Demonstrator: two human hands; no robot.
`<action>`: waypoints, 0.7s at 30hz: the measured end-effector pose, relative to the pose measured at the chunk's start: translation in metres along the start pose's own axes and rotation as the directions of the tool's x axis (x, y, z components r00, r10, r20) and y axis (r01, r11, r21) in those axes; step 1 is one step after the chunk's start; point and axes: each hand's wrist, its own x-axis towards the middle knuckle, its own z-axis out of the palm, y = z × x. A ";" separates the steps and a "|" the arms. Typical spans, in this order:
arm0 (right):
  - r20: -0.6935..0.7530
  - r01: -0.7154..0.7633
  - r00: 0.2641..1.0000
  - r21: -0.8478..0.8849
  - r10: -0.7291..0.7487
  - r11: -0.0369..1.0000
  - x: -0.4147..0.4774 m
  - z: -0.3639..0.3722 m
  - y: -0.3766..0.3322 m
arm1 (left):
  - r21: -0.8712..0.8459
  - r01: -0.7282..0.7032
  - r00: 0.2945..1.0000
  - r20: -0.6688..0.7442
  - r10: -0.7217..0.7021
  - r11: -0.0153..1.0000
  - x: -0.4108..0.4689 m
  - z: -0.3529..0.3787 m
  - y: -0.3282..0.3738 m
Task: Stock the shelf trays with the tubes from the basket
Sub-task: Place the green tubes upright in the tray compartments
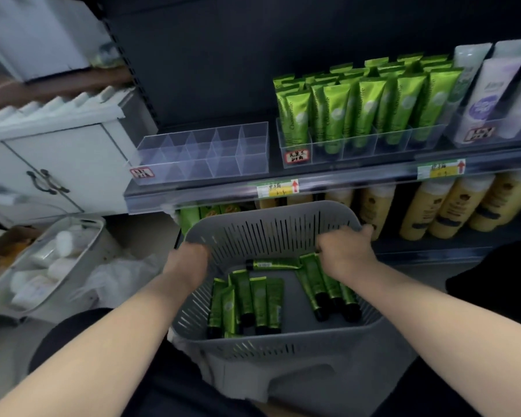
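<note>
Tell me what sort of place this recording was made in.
Most likely a retail shop's toiletries aisle. Yellow-and-white price labels sit along the front of the dark metal shelf. Green plastic tubes stand in rows in a clear divided plastic tray, and yellow bottles fill the level below.

Shop, likely: price-tagged shelf (211, 191), stocked tubes (364, 106).
</note>
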 end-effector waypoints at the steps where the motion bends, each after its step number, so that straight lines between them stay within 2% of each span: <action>1: -0.055 0.028 0.998 -0.009 -0.028 1.000 0.003 -0.008 -0.010 | 0.030 -0.002 0.999 -0.032 0.003 1.000 0.000 -0.005 -0.001; 3: -0.191 0.131 0.973 0.006 -0.127 0.991 0.015 -0.024 -0.029 | 0.029 -0.063 0.975 -0.211 0.068 0.998 0.001 -0.019 -0.002; 5: -0.371 0.255 0.900 0.021 -0.229 0.967 0.034 -0.038 -0.045 | -0.015 -0.158 0.875 -0.465 0.133 0.987 0.009 -0.035 -0.005; 8: -0.553 0.357 0.775 -0.018 -0.306 0.934 0.068 -0.053 -0.065 | -0.091 -0.210 0.724 -0.683 0.093 0.973 0.036 -0.060 -0.014; 10: -0.590 0.359 0.745 -0.038 -0.311 0.933 0.087 -0.059 -0.072 | -0.167 -0.199 0.692 -0.721 0.018 0.966 0.059 -0.077 -0.020; 12: -0.624 0.346 0.724 -0.040 -0.294 0.937 0.101 -0.062 -0.077 | -0.202 -0.181 0.704 -0.710 -0.017 0.963 0.082 -0.088 -0.028; 17: -0.716 0.334 0.641 -0.065 -0.278 0.940 0.122 -0.067 -0.089 | -0.159 -0.195 0.755 -0.654 0.045 0.968 0.116 -0.092 -0.049; 19: -0.715 0.278 0.653 -0.081 -0.250 0.957 0.128 -0.072 -0.089 | -0.148 -0.207 0.763 -0.643 0.065 0.967 0.119 -0.092 -0.053; 21: -0.678 0.222 0.701 -0.085 -0.220 0.971 0.134 -0.075 -0.089 | -0.130 -0.199 0.779 -0.622 0.076 0.971 0.120 -0.092 -0.055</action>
